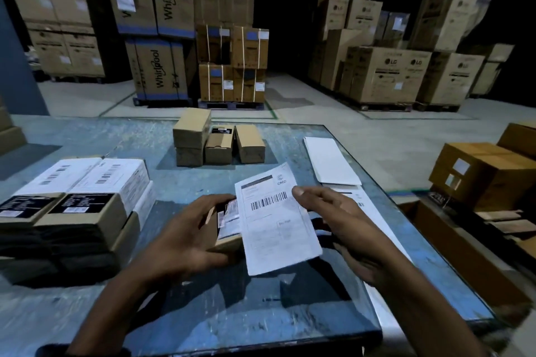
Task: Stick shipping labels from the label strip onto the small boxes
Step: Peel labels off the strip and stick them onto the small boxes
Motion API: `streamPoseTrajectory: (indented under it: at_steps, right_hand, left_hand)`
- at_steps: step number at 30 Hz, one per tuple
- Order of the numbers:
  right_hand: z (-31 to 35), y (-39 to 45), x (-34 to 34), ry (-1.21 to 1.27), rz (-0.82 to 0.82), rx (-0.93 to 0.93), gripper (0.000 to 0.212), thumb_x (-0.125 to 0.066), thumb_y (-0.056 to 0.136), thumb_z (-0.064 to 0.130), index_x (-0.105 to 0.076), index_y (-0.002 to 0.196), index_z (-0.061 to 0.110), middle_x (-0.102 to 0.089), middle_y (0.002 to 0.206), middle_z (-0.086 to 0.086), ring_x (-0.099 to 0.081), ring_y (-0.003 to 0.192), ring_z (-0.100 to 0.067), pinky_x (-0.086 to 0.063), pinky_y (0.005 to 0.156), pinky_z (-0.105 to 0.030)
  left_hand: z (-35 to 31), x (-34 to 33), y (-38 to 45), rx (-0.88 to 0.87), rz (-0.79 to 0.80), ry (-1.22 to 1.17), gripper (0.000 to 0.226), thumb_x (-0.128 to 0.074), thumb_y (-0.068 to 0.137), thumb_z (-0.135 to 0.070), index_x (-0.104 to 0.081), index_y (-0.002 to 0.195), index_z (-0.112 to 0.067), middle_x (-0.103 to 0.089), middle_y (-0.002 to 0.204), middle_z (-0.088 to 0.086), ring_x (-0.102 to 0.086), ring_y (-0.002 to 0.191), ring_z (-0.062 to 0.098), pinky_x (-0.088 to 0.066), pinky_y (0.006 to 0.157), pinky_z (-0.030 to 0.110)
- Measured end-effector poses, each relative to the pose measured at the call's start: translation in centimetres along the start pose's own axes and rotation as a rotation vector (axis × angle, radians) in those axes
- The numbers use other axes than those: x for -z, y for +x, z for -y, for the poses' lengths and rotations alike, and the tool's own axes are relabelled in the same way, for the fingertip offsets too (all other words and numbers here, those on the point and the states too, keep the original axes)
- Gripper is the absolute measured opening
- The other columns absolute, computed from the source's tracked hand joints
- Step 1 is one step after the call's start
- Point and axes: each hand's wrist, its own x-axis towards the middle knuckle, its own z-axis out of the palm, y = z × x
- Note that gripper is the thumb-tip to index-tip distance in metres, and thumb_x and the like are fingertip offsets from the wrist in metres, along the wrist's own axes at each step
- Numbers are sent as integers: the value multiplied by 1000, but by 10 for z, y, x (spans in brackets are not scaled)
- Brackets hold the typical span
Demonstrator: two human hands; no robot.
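Observation:
My left hand (185, 236) grips a small brown box (229, 243) from its left side, just above the blue table (203, 307). A white shipping label (275, 223) with a barcode lies tilted over the box's right part, pinched at its right edge by my right hand (336, 217). The label hides most of the box. More of the label strip (358, 200) shows under my right hand. At the table's far middle stands a group of small unlabelled brown boxes (217, 139).
Boxes with white labels (84, 182) are stacked at the left of the table. White backing sheets (330, 161) lie at the far right corner. Brown cartons (487, 174) sit off the table to the right. Tall appliance cartons on pallets line the warehouse floor behind.

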Motion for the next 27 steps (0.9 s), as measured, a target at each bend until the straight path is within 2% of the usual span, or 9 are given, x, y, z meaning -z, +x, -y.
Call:
streamPoseTrajectory:
  at_steps: [4, 7, 9, 12, 14, 17, 21, 24, 27]
  right_hand:
    - [31, 10, 3, -148, 208, 51, 39, -70, 97, 49, -65, 133, 34, -82, 116, 3, -79, 105, -17, -63, 76, -30]
    - [54, 25, 3, -144, 211, 123, 40, -73, 97, 40, -60, 133, 27, -83, 112, -1, -79, 106, -15, -63, 81, -31]
    - [63, 38, 5, -97, 215, 181, 40, -73, 98, 34, -61, 134, 21, -82, 114, -5, -78, 108, -19, -65, 89, -37]
    - [64, 63, 7, 1, 179, 244, 46, -75, 97, 34, -62, 138, 16, -81, 118, -10, -76, 115, -30, -60, 103, -51]
    - [60, 80, 7, 46, 156, 248, 49, -76, 96, 36, -62, 139, 15, -80, 121, -13, -74, 118, -39, -57, 107, -55]
    - [46, 105, 8, 124, 146, 223, 56, -78, 94, 37, -59, 140, 11, -78, 124, -15, -73, 119, -42, -54, 110, -59]
    - [18, 129, 8, 199, 126, 183, 77, -91, 80, 46, -58, 138, 7, -78, 121, -20, -70, 118, -51, -50, 111, -67]
    - [10, 137, 6, 179, 91, 190, 72, -87, 80, 53, -61, 130, 8, -80, 115, -17, -74, 111, -47, -58, 103, -59]
    - [8, 139, 6, 165, 42, 209, 66, -82, 78, 57, -66, 119, 9, -81, 108, -16, -74, 94, -38, -58, 92, -55]
  left_hand:
    - [-10, 2, 13, -133, -213, 171, 94, -96, 64, -5, -55, 145, -27, -59, 135, -13, -60, 128, 15, -57, 102, 42]
    - [-23, 7, 29, -176, -355, 331, 96, -96, 64, -1, -52, 145, -29, -51, 139, -9, -52, 125, 5, -61, 95, 33]
    - [-31, 15, 43, -81, -456, 337, 107, -93, 67, 4, -40, 154, -27, -44, 143, -3, -46, 119, 0, -53, 90, 15]
    - [-40, 34, 68, 256, -384, 78, 110, -79, 80, 10, -15, 161, -29, -50, 138, 1, -56, 102, 4, -49, 87, 24]
    - [-36, 49, 81, 361, -208, -178, 97, -77, 80, 2, -21, 156, -23, -60, 131, 11, -63, 103, 15, -54, 84, 30]
    - [-25, 57, 104, 437, -37, -342, 111, -91, 55, -30, -34, 150, -23, -62, 139, 12, -63, 124, 26, -53, 107, 43]
    - [-13, 27, 127, 487, -247, -397, 128, -95, 42, -75, -45, 149, -24, -65, 140, 5, -66, 123, 24, -57, 102, 50]
    - [0, -4, 126, 483, -410, -361, 120, -89, 46, -82, -44, 144, -29, -66, 135, 1, -69, 117, 26, -61, 94, 55]
    - [8, -21, 123, 499, -447, -420, 112, -92, 48, -79, -49, 142, -36, -71, 131, -6, -71, 116, 24, -59, 94, 60]
